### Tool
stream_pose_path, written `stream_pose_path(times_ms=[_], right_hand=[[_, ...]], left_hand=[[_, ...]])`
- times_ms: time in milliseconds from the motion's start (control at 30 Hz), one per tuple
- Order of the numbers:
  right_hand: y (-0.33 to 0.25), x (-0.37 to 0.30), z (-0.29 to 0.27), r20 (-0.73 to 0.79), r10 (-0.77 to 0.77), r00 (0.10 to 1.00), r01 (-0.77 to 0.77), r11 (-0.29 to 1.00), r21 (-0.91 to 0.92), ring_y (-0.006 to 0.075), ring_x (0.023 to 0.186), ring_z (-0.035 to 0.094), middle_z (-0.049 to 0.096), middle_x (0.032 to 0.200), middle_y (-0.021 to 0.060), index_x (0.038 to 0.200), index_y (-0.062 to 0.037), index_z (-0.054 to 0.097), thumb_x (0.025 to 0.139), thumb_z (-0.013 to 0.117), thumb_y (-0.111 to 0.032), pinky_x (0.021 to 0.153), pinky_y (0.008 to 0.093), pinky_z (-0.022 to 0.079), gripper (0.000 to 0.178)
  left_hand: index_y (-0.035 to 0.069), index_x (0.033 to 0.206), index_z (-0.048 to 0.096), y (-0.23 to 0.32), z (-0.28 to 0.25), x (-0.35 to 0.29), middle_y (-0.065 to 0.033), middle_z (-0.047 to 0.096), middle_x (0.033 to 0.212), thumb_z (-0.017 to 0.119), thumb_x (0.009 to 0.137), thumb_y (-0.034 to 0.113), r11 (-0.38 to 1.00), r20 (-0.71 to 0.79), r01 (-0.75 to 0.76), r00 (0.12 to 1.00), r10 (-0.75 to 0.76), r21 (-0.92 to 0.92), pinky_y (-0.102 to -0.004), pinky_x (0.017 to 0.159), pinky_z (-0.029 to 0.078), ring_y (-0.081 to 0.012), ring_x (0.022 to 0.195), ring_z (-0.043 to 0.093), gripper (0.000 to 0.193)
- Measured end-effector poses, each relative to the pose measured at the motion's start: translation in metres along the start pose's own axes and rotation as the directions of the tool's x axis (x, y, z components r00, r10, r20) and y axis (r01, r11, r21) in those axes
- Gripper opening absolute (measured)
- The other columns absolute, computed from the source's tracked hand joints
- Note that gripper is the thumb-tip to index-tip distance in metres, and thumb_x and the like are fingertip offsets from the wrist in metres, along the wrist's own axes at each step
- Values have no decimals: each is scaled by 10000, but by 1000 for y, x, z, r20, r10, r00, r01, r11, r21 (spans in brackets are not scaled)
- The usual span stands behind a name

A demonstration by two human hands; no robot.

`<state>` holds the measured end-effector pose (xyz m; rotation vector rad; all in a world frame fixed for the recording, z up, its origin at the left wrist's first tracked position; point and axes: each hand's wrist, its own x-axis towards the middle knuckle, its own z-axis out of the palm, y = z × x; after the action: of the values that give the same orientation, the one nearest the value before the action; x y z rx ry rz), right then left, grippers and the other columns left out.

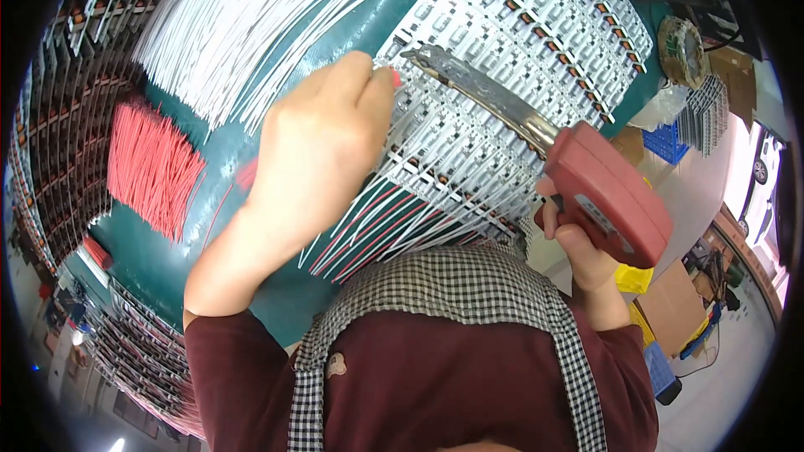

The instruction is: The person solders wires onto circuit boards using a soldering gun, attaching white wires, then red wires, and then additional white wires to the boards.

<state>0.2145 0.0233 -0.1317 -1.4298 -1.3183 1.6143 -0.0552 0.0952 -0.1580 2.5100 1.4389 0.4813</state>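
Note:
My left hand (327, 130) is closed in a pinch at the left edge of a panel of white circuit boards (494, 59). A small red bit (396, 78) shows at its fingertips; what they hold is mostly hidden. My right hand (578, 243) grips a red pistol-shaped soldering gun (611, 192) by its handle. Its long, dark-stained metal barrel points up and left across the boards, with the tip just right of my left fingers. Red and white wires (385, 222) hang from the near rows of boards toward my checked apron.
A large pile of white wires (234, 25) and a bundle of red wires (155, 172) lie on the green tabletop (142, 259) at left. Racks of boards (71, 134) stand at far left. A tape-like roll (681, 52) and a blue crate (666, 144) are at right.

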Motion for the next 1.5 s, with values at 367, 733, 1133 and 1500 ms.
stream_pose_path(times_ms=[367,733,1133,1500], right_hand=[[1,5,6,-58,33,998,-39,992,-121,299,1097,505,563,1139,119,1160,-11,562,756,712,-214,1027,438,286,476],[1,9,10,-7,5,1000,-5,1000,6,88,758,546,577,1012,64,1318,49,369,731,700,-28,708,232,458,679],[-1,8,11,-30,-84,996,66,919,-390,308,1058,565,551,1175,201,1112,-17,594,734,723,-174,881,362,459,429],[-4,-5,6,10,-39,999,40,931,-362,187,807,550,560,1142,185,1254,-19,429,747,724,-220,692,276,449,619]], left_hand=[[48,636,440,3,3,0,-47,397,681,574,708,43,991,-5,-48,999,49,124,-257,432,415,-137,558,457,152],[47,639,439,0,3,-1,-49,393,681,552,638,31,992,-13,-61,998,63,113,-254,438,415,-139,566,452,115],[50,630,440,2,4,-1,-48,389,677,563,661,29,989,-14,-63,998,65,132,-248,436,411,-134,565,450,129],[44,673,473,4,5,-2,-41,393,685,575,744,45,984,-30,-47,998,53,170,-249,440,411,-133,578,459,124]])
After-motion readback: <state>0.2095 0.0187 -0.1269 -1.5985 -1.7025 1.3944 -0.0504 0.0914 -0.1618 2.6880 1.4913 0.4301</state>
